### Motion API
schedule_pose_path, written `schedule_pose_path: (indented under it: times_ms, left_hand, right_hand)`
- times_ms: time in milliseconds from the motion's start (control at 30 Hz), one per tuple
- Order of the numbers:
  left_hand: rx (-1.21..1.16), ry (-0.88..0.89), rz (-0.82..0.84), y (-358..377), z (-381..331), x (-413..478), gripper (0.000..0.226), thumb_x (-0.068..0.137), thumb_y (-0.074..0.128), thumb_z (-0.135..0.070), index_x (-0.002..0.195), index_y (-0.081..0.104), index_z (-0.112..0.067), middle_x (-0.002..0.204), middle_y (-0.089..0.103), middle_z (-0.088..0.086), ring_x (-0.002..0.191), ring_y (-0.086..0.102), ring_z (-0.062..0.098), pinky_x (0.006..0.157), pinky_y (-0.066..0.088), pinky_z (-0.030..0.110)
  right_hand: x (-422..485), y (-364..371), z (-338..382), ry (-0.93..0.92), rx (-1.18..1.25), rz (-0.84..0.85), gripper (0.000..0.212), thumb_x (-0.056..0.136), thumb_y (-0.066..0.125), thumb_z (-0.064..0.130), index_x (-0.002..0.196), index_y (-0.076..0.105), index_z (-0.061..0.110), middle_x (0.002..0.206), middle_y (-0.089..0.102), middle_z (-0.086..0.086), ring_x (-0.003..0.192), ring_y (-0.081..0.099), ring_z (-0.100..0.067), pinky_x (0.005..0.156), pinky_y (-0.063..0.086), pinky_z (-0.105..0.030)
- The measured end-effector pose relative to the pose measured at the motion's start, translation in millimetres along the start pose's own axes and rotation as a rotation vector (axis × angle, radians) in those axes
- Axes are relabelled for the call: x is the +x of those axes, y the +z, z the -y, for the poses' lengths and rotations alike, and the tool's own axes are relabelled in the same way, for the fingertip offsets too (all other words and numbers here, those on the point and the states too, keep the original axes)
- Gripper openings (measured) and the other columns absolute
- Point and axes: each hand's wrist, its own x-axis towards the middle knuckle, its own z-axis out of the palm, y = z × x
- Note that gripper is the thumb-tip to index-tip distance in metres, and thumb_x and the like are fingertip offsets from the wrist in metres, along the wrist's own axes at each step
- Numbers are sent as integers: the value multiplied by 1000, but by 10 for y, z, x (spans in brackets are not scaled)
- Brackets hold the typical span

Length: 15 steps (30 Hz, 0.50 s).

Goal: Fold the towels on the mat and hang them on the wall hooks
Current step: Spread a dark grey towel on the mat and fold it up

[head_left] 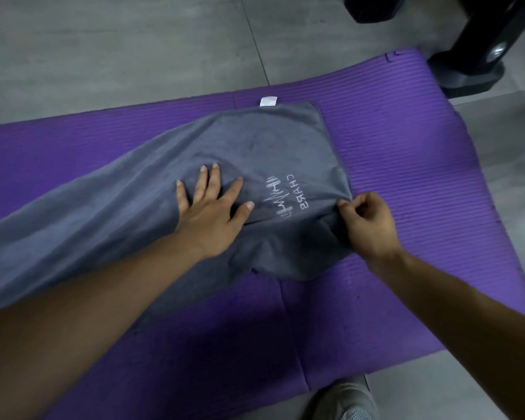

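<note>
The right hand (369,225) pinches the right edge of the grey towel (152,207) between thumb and curled fingers, at a point where the cloth bunches into small creases. The left hand (212,207) lies flat on the towel with fingers straight and spread, palm down, pressing the cloth just left of a white printed logo (281,197) that reads mirrored from this side. The towel is spread across the purple mat (406,165): its right part forms a rough rectangle with a small white tag (268,101) sticking out at the far edge, while its left part trails off in a long band toward the lower left, passing under the left forearm and out of the picture. The near edge of the right part is rumpled and slightly doubled over on itself below the logo. The mat is ribbed and lies on a floor (119,56) of large grey tiles. At the far right a black base (479,74) of some equipment rests on the mat's far corner. At the bottom edge a grey shoe (343,401) stands on the floor just beside the mat's near edge.
</note>
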Motion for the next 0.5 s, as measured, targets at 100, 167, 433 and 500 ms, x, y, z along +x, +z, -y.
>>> schedule_pose_path:
  times_ms: [100,167,433,500]
  left_hand:
    - [24,10,17,71,-84,30,71,93,9,-71,157,-2,-42,164,-28,4,148,-32,21,116,-18,61]
    - [43,18,6,112,-124,61,71,93,12,-72,156,-4,-43,163,-29,4,147,-33,21,116,-17,63]
    - [72,70,-65,128,-186,114,79,92,36,-69,158,5,-38,166,-17,5,152,-20,22,118,-11,61]
    - [-17,79,-268,63,-141,105,68,91,43,-63,151,32,-32,165,14,7,152,8,23,122,1,55]
  right_hand:
    - [34,-235,8,-1,89,-10,31,90,72,18,76,45,24,66,50,-1,57,45,-9,55,40,-28]
    - [77,-339,-27,-11,44,-56,30,89,73,19,79,45,24,69,53,2,54,48,-2,56,40,-19]
    - [132,-465,-221,-57,-606,-48,30,88,68,37,102,51,16,100,63,-14,99,58,-38,84,48,-45]
    - [166,-416,-129,-301,-685,-72,36,87,64,40,110,59,14,107,60,-17,105,52,-41,92,44,-46]
